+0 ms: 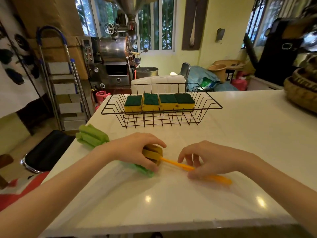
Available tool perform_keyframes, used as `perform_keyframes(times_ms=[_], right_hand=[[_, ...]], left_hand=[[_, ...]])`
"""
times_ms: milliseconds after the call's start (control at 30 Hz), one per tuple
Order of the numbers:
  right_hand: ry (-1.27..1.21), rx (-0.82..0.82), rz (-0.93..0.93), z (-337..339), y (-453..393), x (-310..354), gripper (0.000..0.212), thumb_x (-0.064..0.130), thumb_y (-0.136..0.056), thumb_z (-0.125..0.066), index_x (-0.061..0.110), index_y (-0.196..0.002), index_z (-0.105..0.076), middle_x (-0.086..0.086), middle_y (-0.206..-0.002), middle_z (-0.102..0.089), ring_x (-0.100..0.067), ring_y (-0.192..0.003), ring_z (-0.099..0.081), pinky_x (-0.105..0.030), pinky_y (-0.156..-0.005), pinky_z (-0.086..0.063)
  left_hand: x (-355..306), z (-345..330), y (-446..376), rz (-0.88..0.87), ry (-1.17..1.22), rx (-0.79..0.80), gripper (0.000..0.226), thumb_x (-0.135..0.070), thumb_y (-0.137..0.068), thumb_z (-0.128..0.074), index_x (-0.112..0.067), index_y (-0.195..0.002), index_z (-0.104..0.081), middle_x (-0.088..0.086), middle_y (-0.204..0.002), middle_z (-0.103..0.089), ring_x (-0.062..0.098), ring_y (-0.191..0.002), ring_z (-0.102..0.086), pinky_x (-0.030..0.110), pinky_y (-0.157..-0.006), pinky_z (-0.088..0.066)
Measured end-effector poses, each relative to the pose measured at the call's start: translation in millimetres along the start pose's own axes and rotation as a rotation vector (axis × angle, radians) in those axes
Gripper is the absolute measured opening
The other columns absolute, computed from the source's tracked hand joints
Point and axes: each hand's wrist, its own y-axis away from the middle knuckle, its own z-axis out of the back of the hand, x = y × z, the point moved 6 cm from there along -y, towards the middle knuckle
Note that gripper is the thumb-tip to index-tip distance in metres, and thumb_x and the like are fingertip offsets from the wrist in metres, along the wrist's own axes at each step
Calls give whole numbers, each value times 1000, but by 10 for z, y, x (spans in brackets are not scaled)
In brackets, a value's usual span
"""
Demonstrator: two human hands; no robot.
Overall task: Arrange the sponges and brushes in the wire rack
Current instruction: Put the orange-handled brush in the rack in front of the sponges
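Gripping the sponge head of the orange brush (171, 161), the left hand (137, 150) closes its fingers (154, 140) around it near the counter (240, 134) front. The right hand (209, 158) pinches the handle between thumb and fingers. A green brush (92, 136) lies left. Farther back, four sponges (159, 102) sit in the wire rack (161, 107).
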Motion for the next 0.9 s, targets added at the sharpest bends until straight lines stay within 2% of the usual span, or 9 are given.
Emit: perform_keyframes(times_ms=[133, 267, 433, 567, 700, 800, 900], right_hand=[[53, 6, -9, -1, -32, 22, 30, 27, -84, -59, 24, -114, -56, 11, -86, -52, -14, -85, -53, -21, -70, -42], [72, 15, -33, 49, -78, -2, 29, 25, -86, -57, 25, -115, -56, 13, -84, -50, -12, -82, -49, -19, -68, -40], [91, -75, -15, 351, -104, -37, 24, 26, -87, -57, 29, -111, -58, 12, -87, -55, -12, -85, -55, -20, -70, -43], [111, -202, 34, 785, -167, -30, 22, 24, -88, -55, 31, -108, -59, 21, -82, -53, -1, -77, -53, -15, -66, -39], [96, -308, 85, 1180, -261, 38, 20, 22, -89, -53, 28, -106, -61, 10, -84, -62, -10, -77, -58, -19, -65, -44], [92, -365, 128, 1356, -404, 26, 20, 21, -88, -54, 29, -105, -62, 0, -90, -66, -18, -82, -60, -32, -72, -51], [15, -415, 153, 1497, -599, -83, 21, 18, -87, -56, 31, -103, -60, 1, -93, -67, -15, -84, -61, -27, -73, -51]], left_hand=[[37, -20, -18, 58, -7, 37, 60, -43, -70, -70, -36, -124, -44, -9, -125, -51, 12, -110, -45, 24, -94, -41], [41, 50, -65, 69, -14, 7, 58, -46, -67, -72, -37, -119, -49, -12, -113, -53, 11, -104, -47, 23, -90, -44], [34, 293, -111, 53, -5, -124, 57, -46, -66, -72, -37, -118, -50, -13, -107, -51, 10, -100, -47, 22, -86, -44], [37, 652, -94, 39, 45, -271, 58, -46, -64, -73, -36, -117, -50, -18, -99, -52, 5, -93, -52, 18, -81, -45], [49, 1016, -115, 15, 94, -406, 56, -42, -64, -74, -32, -115, -52, -18, -96, -55, 4, -86, -54, 17, -76, -48], [127, 1184, -203, 24, 107, -472, 57, -40, -65, -74, -30, -116, -51, -21, -92, -50, 1, -84, -52, 10, -68, -42], [298, 1304, -338, 44, 120, -513, 57, -37, -66, -74, -31, -118, -50, -15, -100, -50, 4, -90, -50, 9, -69, -40]])
